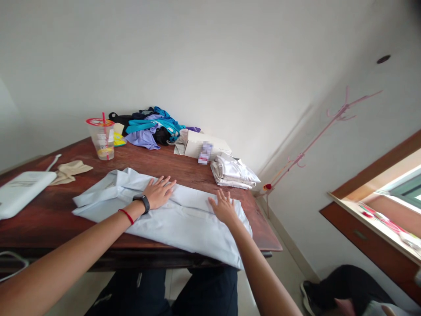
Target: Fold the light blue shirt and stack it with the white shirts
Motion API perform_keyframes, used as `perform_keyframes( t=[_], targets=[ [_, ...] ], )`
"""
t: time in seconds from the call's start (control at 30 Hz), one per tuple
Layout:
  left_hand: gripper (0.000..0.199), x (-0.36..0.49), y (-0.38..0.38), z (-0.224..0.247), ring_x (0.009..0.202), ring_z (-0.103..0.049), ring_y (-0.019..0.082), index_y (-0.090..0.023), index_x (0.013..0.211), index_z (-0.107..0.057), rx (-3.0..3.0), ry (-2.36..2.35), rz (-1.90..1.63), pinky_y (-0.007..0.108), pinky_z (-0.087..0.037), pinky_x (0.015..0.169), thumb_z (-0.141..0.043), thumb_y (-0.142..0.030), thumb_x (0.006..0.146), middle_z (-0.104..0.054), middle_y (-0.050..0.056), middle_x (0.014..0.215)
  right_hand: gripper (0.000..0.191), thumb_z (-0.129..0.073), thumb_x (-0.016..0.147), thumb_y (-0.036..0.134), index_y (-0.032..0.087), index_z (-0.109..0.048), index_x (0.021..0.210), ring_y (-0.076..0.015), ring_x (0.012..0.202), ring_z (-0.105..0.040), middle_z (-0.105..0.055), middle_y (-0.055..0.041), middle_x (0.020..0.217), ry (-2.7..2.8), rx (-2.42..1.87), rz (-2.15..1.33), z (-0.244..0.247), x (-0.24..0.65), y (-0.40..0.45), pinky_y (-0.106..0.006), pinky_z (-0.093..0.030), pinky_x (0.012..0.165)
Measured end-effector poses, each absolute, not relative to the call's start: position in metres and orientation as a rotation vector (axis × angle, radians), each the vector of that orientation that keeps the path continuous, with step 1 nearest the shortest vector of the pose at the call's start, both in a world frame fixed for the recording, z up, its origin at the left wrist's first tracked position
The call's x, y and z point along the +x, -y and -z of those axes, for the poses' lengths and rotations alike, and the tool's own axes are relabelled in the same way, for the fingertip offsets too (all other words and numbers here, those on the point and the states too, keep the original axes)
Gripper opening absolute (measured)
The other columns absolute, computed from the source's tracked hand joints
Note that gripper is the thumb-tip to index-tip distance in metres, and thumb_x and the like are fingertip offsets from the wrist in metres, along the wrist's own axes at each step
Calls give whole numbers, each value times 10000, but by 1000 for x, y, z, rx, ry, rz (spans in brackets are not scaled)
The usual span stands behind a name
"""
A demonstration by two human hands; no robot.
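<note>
A light blue-white shirt (pixel 187 224) lies folded lengthwise on the dark red wooden table (pixel 164 164), its collar toward the left and its lower edge hanging over the front. My left hand (pixel 159 192) rests flat on the upper middle of the cloth, fingers spread; a black band and a red string circle that wrist. Farther right, near the other end of the shirt, my right hand (pixel 224 207) lies on the fabric with its fingers apart. Neither hand grips the cloth.
Behind are a plastic cup (pixel 104 142), a clothes heap (pixel 154 125), a white box (pixel 194 144) and folded white garments (pixel 233 171). At left lie a beige cloth (pixel 70 171) and white device (pixel 24 191). A pink rack (pixel 305 151) leans right.
</note>
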State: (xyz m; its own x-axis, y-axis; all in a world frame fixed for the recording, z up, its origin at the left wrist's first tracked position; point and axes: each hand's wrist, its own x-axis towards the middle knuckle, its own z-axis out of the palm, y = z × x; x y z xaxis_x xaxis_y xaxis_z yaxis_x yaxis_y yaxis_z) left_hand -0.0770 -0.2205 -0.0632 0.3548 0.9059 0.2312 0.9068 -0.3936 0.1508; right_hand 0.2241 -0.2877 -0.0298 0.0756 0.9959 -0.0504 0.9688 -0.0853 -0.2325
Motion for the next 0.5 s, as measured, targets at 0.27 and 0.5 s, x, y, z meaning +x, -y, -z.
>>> perform_keyframes(
  t=[0.27, 0.5],
  targets=[
    [604, -77, 223, 60, 1491, -343, 328, -165, 1558, -409, -2533, 1788, 470, 570, -247, 1195, -378, -415, 1009, -396, 145, 1598, 891, -233, 976, 742, 137, -162, 1627, -328, 1569, -19, -87, -93, 1698, 2370, -1769, -541, 36, 126, 257, -603, -58, 1230],
    [579, -76, 224, 59, 1499, -320, 336, -162, 1525, -458, -2546, 1803, 460, 609, -192, 1196, -374, -432, 1019, -381, 150, 1607, 839, -200, 992, 717, 182, -138, 1636, -298, 1573, -9, -66, -60, 1705, 2120, -2168, -357, 59, 212, 256, -533, -55, 1244]
  ],
)
